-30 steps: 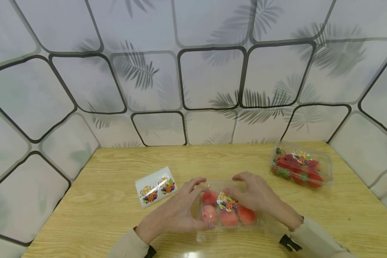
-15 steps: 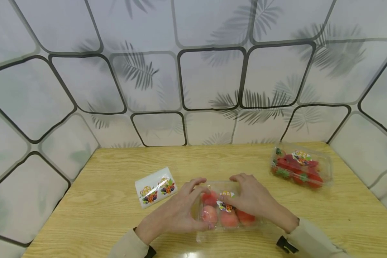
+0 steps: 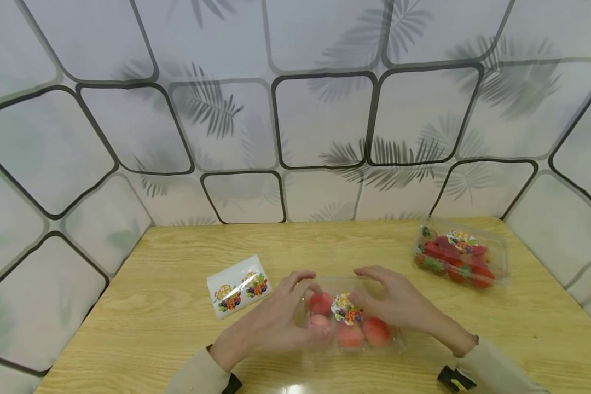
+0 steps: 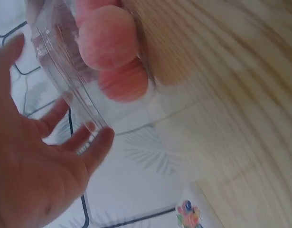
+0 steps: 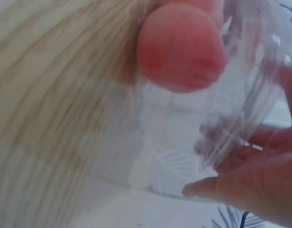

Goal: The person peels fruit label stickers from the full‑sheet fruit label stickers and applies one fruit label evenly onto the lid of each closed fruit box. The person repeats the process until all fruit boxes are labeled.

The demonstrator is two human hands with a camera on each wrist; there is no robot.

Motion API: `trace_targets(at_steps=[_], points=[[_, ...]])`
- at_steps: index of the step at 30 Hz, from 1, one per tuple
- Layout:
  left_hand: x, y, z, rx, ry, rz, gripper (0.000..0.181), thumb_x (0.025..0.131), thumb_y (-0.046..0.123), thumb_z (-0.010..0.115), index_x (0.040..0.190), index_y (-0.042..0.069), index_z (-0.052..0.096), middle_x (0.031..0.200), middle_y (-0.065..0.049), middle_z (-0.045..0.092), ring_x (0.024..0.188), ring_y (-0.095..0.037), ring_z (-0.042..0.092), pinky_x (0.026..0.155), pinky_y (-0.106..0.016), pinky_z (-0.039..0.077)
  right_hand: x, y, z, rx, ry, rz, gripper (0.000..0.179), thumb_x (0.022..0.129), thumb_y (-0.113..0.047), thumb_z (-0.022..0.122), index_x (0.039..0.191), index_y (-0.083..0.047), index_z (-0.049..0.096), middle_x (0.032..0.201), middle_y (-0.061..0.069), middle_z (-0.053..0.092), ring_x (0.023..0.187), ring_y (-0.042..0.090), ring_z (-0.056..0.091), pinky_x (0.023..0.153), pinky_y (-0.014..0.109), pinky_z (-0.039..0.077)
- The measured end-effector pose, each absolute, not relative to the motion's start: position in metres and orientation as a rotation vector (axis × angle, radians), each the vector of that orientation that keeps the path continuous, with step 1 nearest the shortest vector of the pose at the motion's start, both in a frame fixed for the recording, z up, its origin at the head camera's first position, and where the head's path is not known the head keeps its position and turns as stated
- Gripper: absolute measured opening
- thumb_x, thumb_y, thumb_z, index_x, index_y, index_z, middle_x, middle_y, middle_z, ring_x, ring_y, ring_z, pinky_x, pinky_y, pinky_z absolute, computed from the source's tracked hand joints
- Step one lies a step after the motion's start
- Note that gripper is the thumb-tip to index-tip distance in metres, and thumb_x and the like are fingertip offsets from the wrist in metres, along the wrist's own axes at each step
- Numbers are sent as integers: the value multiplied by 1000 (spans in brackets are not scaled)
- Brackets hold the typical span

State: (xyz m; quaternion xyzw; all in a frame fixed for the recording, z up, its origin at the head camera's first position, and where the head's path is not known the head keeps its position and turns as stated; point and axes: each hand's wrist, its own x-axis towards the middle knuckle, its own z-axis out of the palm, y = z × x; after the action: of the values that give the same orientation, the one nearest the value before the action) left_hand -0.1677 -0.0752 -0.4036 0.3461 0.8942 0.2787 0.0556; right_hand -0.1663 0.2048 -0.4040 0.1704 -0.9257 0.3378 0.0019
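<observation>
A clear plastic clamshell box [image 3: 342, 283] holding several peaches [image 3: 351, 335] lies on the wooden table between my hands. Its lid bears a colourful fruit sticker [image 3: 347, 311]. My left hand [image 3: 278, 323] spans the box's left end; in the left wrist view its fingertips touch the lid's edge, while the thumb [image 4: 14, 47] stands off the plastic. Over the right end, my right hand [image 3: 399, 303] has its fingers at the far rim and its thumb above the lid beside the sticker. The right wrist view shows those fingers [image 5: 202, 186] by the rim, blurred.
Left of the box lies a white sheet [image 3: 212, 280] with two more fruit stickers [image 3: 228, 298]. A second clear box [image 3: 498, 253] of strawberries [image 3: 457, 265], also with a sticker, stands at the back right. A patterned curtain [image 3: 320, 120] surrounds the wooden table [image 3: 167, 284].
My right hand first slid left over the sticker, then moved back right, uncovering it again. The left thumb, earlier at the box's near edge, is now blurred with motion. The box stays put.
</observation>
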Motion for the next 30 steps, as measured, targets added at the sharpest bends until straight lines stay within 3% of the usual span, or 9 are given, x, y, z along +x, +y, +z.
trace_targets(at_steps=[5, 9, 19, 22, 24, 28, 30], points=[[-172, -61, -401, 1028, 2847, 750, 80, 84, 77, 62, 140, 20, 50, 145, -1, 48, 118, -17, 54, 81, -30, 54, -165, 212, -404, 677, -2935, 1033, 84, 86, -55, 78, 148, -4, 52, 149, 19, 55, 137, 48, 50, 103, 68, 45], [-178, -50, -399, 956, 2879, 696, 89, 82, 78, 64, 144, 15, 52, 136, -5, 51, 115, -21, 52, 71, -27, 51, -165, 212, -406, 686, -2922, 1028, 83, 86, -55, 78, 146, -3, 54, 146, 18, 58, 135, 46, 53, 104, 66, 46], [-193, -41, -406, 819, 2931, 911, 37, 97, 48, 67, 116, 17, 67, 103, 0, 58, 96, -16, 53, 71, -24, 46, -172, 205, -410, 455, -2838, 1051, 42, 94, -36, 74, 126, -8, 72, 129, 15, 72, 123, 41, 64, 99, 61, 52], [-193, -41, -406, 784, 2910, 995, 32, 100, 44, 63, 116, 17, 69, 104, -1, 58, 96, -16, 53, 73, -25, 46, -172, 205, -410, 394, -2850, 1035, 42, 97, -38, 70, 127, -9, 72, 128, 15, 72, 119, 38, 67, 99, 60, 52], [-191, -42, -407, 725, 2861, 1093, 33, 101, 43, 63, 119, 16, 69, 109, -3, 58, 94, -17, 53, 73, -28, 47, -170, 207, -409, 340, -2878, 1065, 47, 98, -43, 67, 132, -10, 69, 132, 16, 70, 106, 35, 69, 95, 57, 53], [-185, -52, -407, 570, 2703, 1326, 43, 100, 39, 65, 133, 11, 63, 127, -12, 55, 106, -25, 55, 82, -36, 52, -163, 214, -405, 217, -2940, 1181, 65, 98, -56, 60, 146, -13, 56, 145, 21, 59, 114, 41, 66, 94, 54, 53], [-180, -59, -407, 484, 2610, 1402, 51, 98, 37, 68, 139, 9, 58, 134, -16, 51, 115, -29, 55, 87, -40, 54, -159, 219, -402, 176, -2948, 1256, 71, 98, -58, 59, 151, -11, 50, 151, 22, 54, 127, 46, 60, 98, 55, 53]])
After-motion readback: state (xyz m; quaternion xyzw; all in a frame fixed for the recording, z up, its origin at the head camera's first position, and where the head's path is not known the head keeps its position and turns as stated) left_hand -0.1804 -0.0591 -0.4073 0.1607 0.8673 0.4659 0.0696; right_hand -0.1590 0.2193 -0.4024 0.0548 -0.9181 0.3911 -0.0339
